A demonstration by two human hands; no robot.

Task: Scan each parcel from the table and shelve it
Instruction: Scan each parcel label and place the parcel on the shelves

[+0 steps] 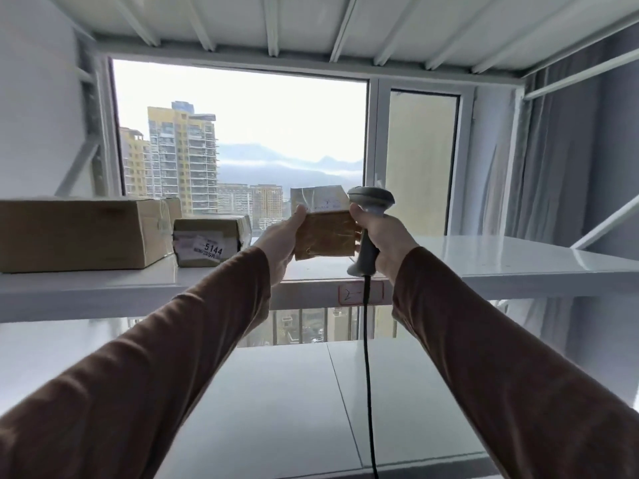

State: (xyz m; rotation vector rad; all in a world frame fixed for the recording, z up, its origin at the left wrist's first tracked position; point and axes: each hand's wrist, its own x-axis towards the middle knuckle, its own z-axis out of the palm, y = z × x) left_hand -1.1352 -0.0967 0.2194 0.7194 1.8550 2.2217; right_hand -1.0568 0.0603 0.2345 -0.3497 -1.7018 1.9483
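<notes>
- Left hand: mine, raised at arm's length, thumb on the near face and fingers wrapped behind the left edge of the small parcel, gripping it.
- Right hand: clenched round the handle of the grey barcode scanner; its knuckles touch the parcel's right edge.
- Small parcel: held upright in the air between both hands, over the front part of the white shelf, in front of the window. Brown cardboard, glossy with clear tape, corners softened; a pale label covers its upper part.
- Scanner: head sits just beside the parcel's upper right corner; a black cable hangs straight down from the grip.
- Large carton: plain brown, lying on the shelf at far left, cut off by the frame edge.
- Taped parcel: just beside the carton's right end, on the same shelf, white sticker reading 5144.
- Shelf tag: handwritten mark on the shelf's front edge, crossed by the cable; only a "2" can be read.
- Hard to make out: print on the small parcel's label is too blurred to read; my left fingers behind it are hidden; the scanner's window faces away; a further box behind the large carton shows only a corner.
</notes>
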